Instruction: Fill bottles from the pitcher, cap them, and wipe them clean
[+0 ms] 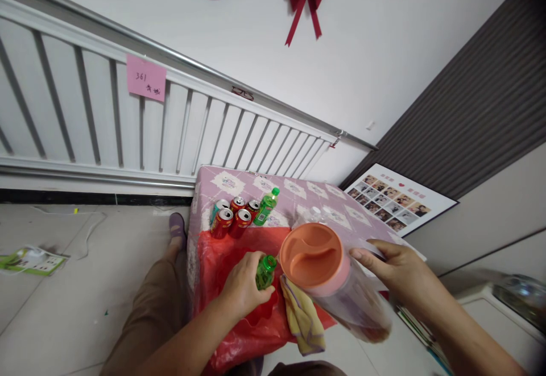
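My left hand (244,288) is wrapped around a small green bottle (265,272) that stands over a red plastic bag (222,262) on the table. My right hand (394,268) holds a clear plastic pitcher (350,299) with an orange lid (313,255), tilted toward me. A yellow cloth (302,319) lies under the pitcher, on the bag's edge.
The small table has a pink patterned cover (298,191). At its far left stand several red cans (232,217), a teal can and a green bottle (267,205). A white radiator (128,125) lines the wall. A photo board (396,199) leans at right. My leg (145,313) is at left.
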Action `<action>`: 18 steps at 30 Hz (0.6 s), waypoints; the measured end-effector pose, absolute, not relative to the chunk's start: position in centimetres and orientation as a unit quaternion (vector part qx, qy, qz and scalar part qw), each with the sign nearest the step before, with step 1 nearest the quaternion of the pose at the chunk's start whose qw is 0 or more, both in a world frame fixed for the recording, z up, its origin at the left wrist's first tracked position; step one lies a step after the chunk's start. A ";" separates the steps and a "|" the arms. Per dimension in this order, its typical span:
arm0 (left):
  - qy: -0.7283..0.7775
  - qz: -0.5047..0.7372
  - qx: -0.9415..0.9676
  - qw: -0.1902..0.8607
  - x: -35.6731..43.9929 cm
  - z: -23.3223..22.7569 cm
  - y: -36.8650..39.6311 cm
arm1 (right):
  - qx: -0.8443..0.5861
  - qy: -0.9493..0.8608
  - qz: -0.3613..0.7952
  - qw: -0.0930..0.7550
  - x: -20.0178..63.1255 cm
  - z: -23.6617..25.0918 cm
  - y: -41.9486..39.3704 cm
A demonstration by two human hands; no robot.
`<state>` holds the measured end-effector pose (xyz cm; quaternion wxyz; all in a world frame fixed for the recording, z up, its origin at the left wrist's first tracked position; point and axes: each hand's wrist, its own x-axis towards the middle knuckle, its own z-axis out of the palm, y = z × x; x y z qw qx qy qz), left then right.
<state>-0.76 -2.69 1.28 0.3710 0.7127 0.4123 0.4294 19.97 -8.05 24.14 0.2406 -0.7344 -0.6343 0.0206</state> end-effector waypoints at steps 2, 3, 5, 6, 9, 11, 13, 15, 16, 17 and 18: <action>0.412 0.432 0.712 0.370 -0.7 1.2 -2.7 | -0.736 -0.636 0.045 0.227 20.0 24.1 -8.0; 0.412 0.433 0.712 0.369 -0.7 1.2 -2.7 | -0.734 -0.638 0.050 0.225 20.1 24.1 -8.0; 0.411 0.434 0.712 0.368 -0.7 1.2 -2.7 | -0.728 -0.645 0.047 0.227 20.2 24.1 -7.9; 0.412 0.433 0.713 0.367 -0.7 1.2 -2.7 | -0.724 -0.649 0.046 0.228 20.2 24.0 -7.8; 0.415 0.427 0.714 0.368 -0.7 1.3 -2.7 | -0.720 -0.653 0.046 0.231 20.2 24.0 -7.8; 0.415 0.425 0.715 0.368 -0.7 1.3 -2.7 | -0.721 -0.651 0.047 0.234 20.1 24.0 -7.9; 0.413 0.426 0.715 0.370 -0.7 1.4 -2.7 | -0.726 -0.645 0.053 0.232 19.9 24.1 -7.9; 0.412 0.426 0.714 0.372 -0.7 1.4 -2.7 | -0.732 -0.640 0.060 0.225 19.8 24.1 -8.0; 0.412 0.425 0.714 0.373 -0.7 1.4 -2.7 | -0.734 -0.639 0.063 0.221 19.8 24.2 -8.0; 0.413 0.424 0.715 0.373 -0.7 1.4 -2.7 | -0.735 -0.639 0.065 0.219 19.8 24.2 -8.0; 0.413 0.424 0.715 0.372 -0.7 1.4 -2.7 | -0.734 -0.640 0.067 0.217 19.9 24.2 -8.0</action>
